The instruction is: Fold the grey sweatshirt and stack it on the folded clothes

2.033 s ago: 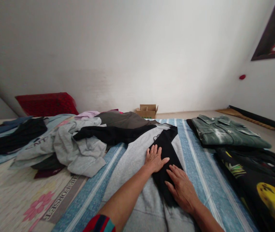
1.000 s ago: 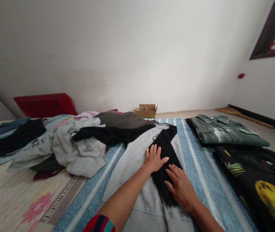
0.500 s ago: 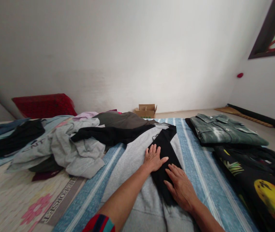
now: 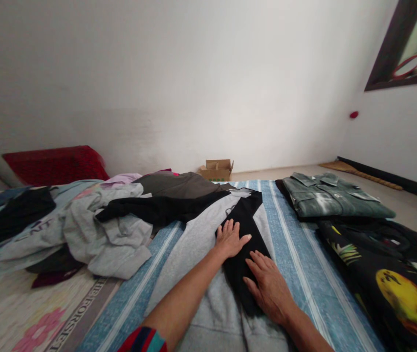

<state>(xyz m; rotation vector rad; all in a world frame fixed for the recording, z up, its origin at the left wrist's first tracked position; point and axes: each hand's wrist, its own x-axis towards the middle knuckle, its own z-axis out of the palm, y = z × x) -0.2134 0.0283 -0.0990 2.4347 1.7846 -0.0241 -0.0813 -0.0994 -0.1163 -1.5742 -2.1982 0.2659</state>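
Note:
A grey sweatshirt (image 4: pixel 201 239) with black sleeves lies spread on a blue striped sheet (image 4: pixel 289 244). One black sleeve (image 4: pixel 245 220) is folded down over its front. My left hand (image 4: pixel 230 238) lies flat and open at the sleeve's left edge, fingers stretched forward. My right hand (image 4: pixel 269 283) rests flat and open lower on the same sleeve, fingers pointing up and left. The other black sleeve (image 4: pixel 157 210) stretches to the left, partly under the loose pile.
A heap of unfolded clothes (image 4: pixel 94 230) lies to the left, a red pillow (image 4: pixel 54 164) behind it. At the right sit a folded green shirt (image 4: pixel 333 203) and a black printed garment (image 4: pixel 391 274). A small cardboard box (image 4: pixel 216 170) stands by the white wall.
Both hands stay flat on the black sleeve. The view has swung slightly to the right, so everything sits a little further left in the picture.

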